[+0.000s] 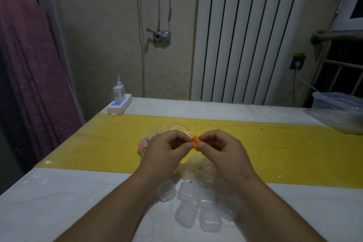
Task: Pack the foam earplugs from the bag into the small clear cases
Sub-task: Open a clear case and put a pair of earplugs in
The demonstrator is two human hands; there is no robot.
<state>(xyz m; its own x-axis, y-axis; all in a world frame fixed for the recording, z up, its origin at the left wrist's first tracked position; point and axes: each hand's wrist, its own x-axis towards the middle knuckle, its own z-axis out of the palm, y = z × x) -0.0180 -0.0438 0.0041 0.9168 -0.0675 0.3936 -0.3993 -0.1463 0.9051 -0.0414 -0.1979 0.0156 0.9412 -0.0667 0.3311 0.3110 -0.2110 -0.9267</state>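
Note:
An orange foam earplug (195, 142) is pinched between the fingertips of my left hand (167, 149) and my right hand (220, 150), held above the table. Behind my left hand lies a clear plastic bag (157, 133) with coloured earplugs inside, partly hidden by that hand. Several small clear cases (186, 192) lie in a loose pile under and between my forearms, all with lids down as far as I can tell.
The white table carries a yellow strip (98, 143) across its middle. A white power strip with a charger (119, 104) sits at the back left edge. A clear plastic box (337, 112) stands at the right. A radiator lines the wall behind.

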